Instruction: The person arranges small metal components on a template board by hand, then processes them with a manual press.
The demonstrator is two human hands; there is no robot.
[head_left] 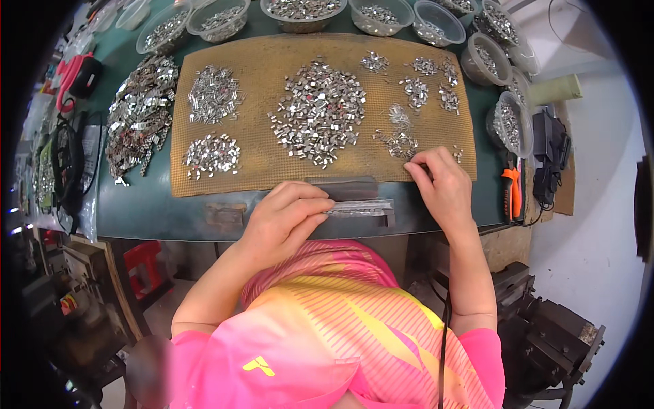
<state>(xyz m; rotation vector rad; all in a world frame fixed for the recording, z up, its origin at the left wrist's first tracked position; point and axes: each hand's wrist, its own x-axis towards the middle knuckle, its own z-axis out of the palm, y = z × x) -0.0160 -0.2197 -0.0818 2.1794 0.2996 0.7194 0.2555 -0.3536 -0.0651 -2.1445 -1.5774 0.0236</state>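
Note:
My left hand is at the table's front edge, fingers and thumb closed on the left end of a narrow grooved metal bar. A row of tiny pieces seems to lie along its groove. Farther right, my right hand is over the mat's front right part, thumb and forefinger drawn together; what is between them, if anything, is too small to make out. Just beyond those fingertips lies a small heap of silvery metal pieces. A large heap of shiny metal links covers the middle of the brown textured mat.
Clear plastic tubs of metal pieces line the far and right sides. Linked metal bands are piled left of the mat. Orange-handled pliers lie at the right edge. A dark flat block sits behind the bar.

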